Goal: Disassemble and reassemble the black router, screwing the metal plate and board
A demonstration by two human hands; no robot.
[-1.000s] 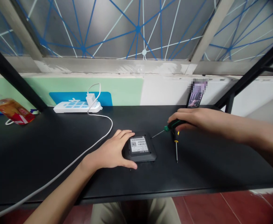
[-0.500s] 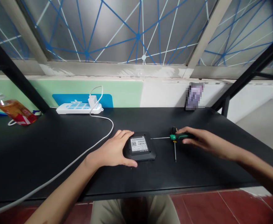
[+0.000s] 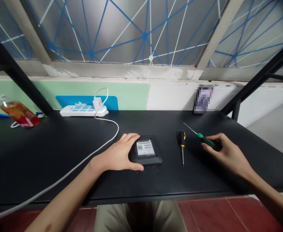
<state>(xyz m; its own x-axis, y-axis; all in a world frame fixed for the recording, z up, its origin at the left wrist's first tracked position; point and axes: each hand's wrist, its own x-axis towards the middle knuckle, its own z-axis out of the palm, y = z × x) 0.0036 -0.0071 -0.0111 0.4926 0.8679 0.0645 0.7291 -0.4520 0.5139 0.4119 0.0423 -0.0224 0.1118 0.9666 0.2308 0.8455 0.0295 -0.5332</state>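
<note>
A flat black square device (image 3: 157,158) with a white printed label on its upper face lies on the black table. My left hand (image 3: 118,154) grips its left side, thumb along the near edge and fingers at the far corner. In my right hand (image 3: 228,154) is a green-and-black screwdriver (image 3: 205,140), held by the handle, its thin shaft pointing to the far left. Between the device and that hand, a second screwdriver (image 3: 182,141), yellow and black, rests on the table with its tip toward me.
A white power strip (image 3: 83,111) with a plugged-in charger (image 3: 97,103) stands at the back. Its white cable (image 3: 83,167) runs across the table's left half. A drink pouch (image 3: 21,112) is at the far left, and a blurred-out phone-like object (image 3: 202,100) leans against the wall.
My right hand has moved right with the green-and-black screwdriver, swinging its tip away from the device and toward the back. The left hand keeps its hold; the view shifted slightly.
</note>
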